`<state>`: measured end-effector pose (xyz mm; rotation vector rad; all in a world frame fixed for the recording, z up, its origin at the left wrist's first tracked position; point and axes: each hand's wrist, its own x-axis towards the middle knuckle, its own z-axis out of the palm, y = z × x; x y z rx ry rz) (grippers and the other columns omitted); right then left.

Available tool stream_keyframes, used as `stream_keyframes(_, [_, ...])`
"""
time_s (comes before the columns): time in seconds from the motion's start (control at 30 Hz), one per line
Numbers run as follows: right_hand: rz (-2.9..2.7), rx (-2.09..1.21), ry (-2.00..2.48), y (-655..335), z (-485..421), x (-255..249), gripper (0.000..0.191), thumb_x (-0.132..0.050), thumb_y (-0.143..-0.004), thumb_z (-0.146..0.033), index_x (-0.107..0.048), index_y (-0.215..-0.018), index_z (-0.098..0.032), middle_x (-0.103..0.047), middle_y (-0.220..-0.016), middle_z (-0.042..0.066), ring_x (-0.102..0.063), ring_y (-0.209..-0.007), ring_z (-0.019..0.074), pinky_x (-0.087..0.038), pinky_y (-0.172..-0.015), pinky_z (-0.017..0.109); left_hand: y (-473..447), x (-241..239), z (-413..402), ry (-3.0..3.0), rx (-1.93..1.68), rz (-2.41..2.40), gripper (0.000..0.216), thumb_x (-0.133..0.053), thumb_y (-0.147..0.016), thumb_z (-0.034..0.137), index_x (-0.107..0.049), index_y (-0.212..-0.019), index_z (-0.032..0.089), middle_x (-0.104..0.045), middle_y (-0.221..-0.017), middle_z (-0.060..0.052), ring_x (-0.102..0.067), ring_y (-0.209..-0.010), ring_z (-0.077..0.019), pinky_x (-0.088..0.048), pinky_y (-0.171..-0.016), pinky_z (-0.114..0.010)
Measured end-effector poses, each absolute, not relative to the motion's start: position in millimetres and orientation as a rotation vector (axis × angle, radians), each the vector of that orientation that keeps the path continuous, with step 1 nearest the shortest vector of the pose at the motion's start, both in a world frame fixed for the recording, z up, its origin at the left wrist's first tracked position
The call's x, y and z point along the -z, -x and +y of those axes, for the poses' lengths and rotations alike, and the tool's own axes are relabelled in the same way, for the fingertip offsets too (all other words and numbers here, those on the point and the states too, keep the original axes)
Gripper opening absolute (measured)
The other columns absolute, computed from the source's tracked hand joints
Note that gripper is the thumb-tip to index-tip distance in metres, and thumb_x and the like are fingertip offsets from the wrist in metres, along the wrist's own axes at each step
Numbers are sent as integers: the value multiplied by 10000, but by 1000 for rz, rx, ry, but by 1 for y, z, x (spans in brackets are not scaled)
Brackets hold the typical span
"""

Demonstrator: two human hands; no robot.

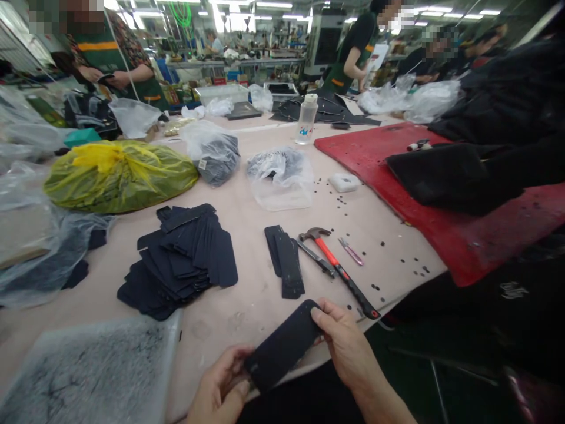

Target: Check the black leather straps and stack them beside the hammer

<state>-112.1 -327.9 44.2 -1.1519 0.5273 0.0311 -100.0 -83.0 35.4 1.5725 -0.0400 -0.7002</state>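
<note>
Between my two hands, over the near table edge, is a dark rectangular fabric piece (pixel 285 346) with rounded corners, tilted up to the right. My left hand (pixel 223 386) pinches its lower left end, thumb nearest me. At the upper right end my right hand (pixel 342 338) grips it, thumb on top and fingers underneath. Beyond it lie a few narrower dark strips (pixel 289 265). A large fanned pile of similar dark pieces (pixel 180 259) sits to the left. Right of the strips rest a claw hammer (pixel 338 268) with a red and black handle, a slim metal tool (pixel 316 258) and small pink-handled snips (pixel 352 252).
A translucent tray (pixel 88 371) occupies the near left. Behind are a yellow bag (pixel 121 176), clear plastic bags (pixel 280 176), a bottle (pixel 306 121) and a white case (pixel 344 182). A red board (pixel 397 176) bears black fabric (pixel 450 174). Small black discs dot the table. Other people work beyond.
</note>
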Motion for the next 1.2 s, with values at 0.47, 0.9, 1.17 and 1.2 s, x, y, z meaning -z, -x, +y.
stream_keyframes(0.47, [449, -285, 1006, 113, -274, -38, 317, -705, -826, -440, -584, -742, -160, -526, -566, -38, -412, -482, 90, -317, -471, 193, 77, -71, -116, -1405, 947, -8, 254, -603, -807, 331, -660, -902, 103, -590, -680, -13, -487, -548, -105, -366, -513, -207])
stream_keyframes(0.9, [190, -145, 1556, 113, -264, -42, 157, -608, -858, -305, -575, -749, -196, -528, -752, -13, -492, -713, 164, -382, -657, 277, 87, -61, -103, -1361, 884, 26, 255, -627, -742, 374, -578, -751, 124, -460, -581, 26, -374, -496, -84, -284, -454, -198])
stream_keyframes(1.17, [-285, 59, 2273, 117, -270, -65, 230, -393, -923, -136, -581, -796, -174, -538, -736, 47, -478, -703, 209, -327, -655, 354, 89, -68, -98, -1577, 865, -72, 148, -532, -745, 254, -468, -642, 168, -359, -599, 44, -308, -568, -97, -255, -494, -226])
stream_keyframes(1.2, [-298, 26, 2277, 117, -270, -66, 232, -388, -928, -133, -588, -816, -173, -545, -745, 51, -485, -703, 207, -332, -652, 351, 89, -68, -97, -1607, 861, -80, 138, -519, -747, 244, -462, -643, 172, -360, -603, 44, -313, -576, -101, -260, -502, -229])
